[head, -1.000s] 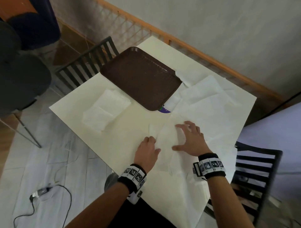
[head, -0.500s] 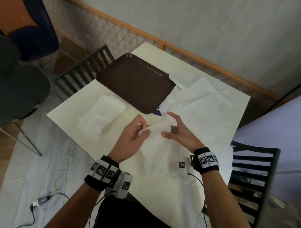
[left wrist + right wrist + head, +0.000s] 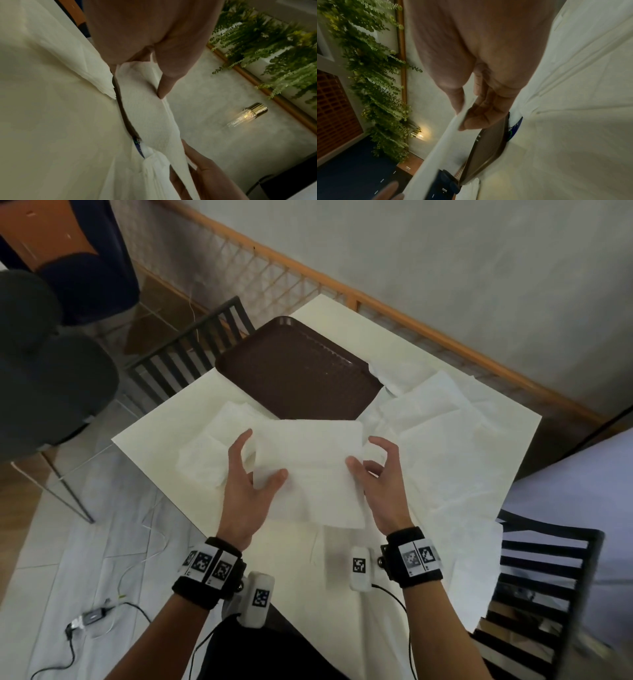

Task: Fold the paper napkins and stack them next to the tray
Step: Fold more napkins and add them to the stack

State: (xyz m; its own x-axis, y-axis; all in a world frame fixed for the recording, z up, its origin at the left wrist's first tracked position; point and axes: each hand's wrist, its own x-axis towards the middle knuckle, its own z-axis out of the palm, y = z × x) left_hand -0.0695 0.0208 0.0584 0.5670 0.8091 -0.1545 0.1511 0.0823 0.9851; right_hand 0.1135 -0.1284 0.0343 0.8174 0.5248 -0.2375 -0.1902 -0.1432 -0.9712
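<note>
While both hands, left hand and right hand, pinch the half-folded white paper napkin in their fingers, folding continues; next, crease it.

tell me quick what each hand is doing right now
Left hand: pinching the left edge of the napkin.
Right hand: pinching the same napkin's right edge.

Both arms reach forward, wristbands on. Left hand and right hand are raised, thumbs pinching inward, fingers probably curled behind, hard to see.
</note>
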